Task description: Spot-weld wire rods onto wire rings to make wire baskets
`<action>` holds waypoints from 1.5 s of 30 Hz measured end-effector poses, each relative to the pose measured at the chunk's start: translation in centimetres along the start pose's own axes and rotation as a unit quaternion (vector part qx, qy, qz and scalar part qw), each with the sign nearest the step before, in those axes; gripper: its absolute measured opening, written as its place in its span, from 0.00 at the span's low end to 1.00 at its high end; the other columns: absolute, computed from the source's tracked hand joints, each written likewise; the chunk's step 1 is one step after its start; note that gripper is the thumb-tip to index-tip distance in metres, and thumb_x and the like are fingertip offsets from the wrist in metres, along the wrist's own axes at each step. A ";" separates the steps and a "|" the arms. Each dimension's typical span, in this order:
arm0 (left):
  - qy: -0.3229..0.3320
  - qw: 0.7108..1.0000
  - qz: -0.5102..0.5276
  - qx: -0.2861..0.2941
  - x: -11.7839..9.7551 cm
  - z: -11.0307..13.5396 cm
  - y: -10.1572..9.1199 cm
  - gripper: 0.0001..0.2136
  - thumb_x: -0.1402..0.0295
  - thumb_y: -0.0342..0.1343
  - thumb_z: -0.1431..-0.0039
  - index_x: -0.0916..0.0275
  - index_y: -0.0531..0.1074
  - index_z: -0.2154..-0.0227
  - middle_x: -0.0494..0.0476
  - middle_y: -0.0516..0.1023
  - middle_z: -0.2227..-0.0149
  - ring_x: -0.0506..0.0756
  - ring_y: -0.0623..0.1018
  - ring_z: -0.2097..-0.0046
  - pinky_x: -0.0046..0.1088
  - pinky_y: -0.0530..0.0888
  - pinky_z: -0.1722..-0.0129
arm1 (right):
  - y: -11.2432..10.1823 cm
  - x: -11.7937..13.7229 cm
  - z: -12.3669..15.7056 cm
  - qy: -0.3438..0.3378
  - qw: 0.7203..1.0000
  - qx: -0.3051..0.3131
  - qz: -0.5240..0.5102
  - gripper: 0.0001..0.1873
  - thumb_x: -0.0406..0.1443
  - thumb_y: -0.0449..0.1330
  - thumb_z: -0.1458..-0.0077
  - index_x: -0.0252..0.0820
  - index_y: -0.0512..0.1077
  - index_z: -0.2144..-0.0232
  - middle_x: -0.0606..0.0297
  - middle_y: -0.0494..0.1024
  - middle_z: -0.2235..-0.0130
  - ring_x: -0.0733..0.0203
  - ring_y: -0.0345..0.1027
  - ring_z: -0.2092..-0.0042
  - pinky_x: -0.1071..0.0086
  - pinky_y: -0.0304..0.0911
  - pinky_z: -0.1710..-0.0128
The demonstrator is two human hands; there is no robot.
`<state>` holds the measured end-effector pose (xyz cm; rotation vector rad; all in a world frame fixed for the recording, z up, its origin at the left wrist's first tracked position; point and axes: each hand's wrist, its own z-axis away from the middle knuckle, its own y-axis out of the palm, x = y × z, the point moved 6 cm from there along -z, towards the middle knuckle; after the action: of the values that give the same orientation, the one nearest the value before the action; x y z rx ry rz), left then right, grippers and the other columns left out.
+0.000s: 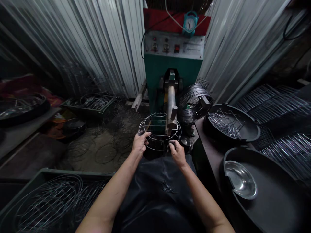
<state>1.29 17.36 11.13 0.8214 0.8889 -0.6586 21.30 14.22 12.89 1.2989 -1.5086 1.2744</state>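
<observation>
A round wire grill frame (155, 124) with two rings and several cross wires lies under the arm (171, 103) of a green welding machine (173, 66). My left hand (140, 142) is closed on the frame's near left rim. My right hand (177, 152) pinches the near right rim, fingers pressed together close to the machine's lower electrode. A dark apron (157, 191) covers my lap, with several short wire bits lying on it.
A black tray of short wire pieces (230, 124) and a wire coil (194, 103) sit at the right. A steel bowl (240, 179) rests in a nearer black tray. Wire racks (282, 110) are stacked far right; a crate of finished frames (46, 200) is low left.
</observation>
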 end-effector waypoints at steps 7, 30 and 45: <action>-0.003 1.000 0.003 -0.004 0.0 -0.2 0.3 0.19 0.71 0.65 0.72 0.62 0.64 0.73 0.42 0.65 0.80 0.41 0.57 0.84 0.18 0.52 0.85 | 0.2 -0.1 -0.5 0.005 1.000 0.004 0.012 0.11 0.43 0.50 0.45 0.42 0.66 0.68 0.67 0.72 0.74 0.64 0.65 0.77 0.72 0.60 0.77; -0.113 0.982 -0.153 0.009 -3.7 -4.0 -0.6 0.16 0.54 0.55 0.47 0.64 0.65 0.70 0.52 0.66 0.74 0.50 0.68 0.73 0.29 0.69 0.72 | -2.0 -5.6 7.8 0.125 0.893 0.210 0.378 0.09 0.34 0.56 0.44 0.39 0.71 0.61 0.58 0.76 0.59 0.56 0.70 0.57 0.69 0.62 0.58; -0.176 0.982 -0.056 0.044 -1.0 -2.3 -3.3 0.21 0.51 0.64 0.60 0.62 0.62 0.79 0.46 0.61 0.83 0.45 0.58 0.85 0.23 0.60 0.84 | 1.1 -9.7 14.4 0.140 0.785 0.389 0.461 0.10 0.25 0.52 0.46 0.35 0.71 0.63 0.54 0.76 0.61 0.56 0.70 0.57 0.72 0.59 0.61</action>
<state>-2.73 17.67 10.05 0.7081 0.5905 -0.9154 22.96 2.32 0.31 0.6638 -1.4602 2.8115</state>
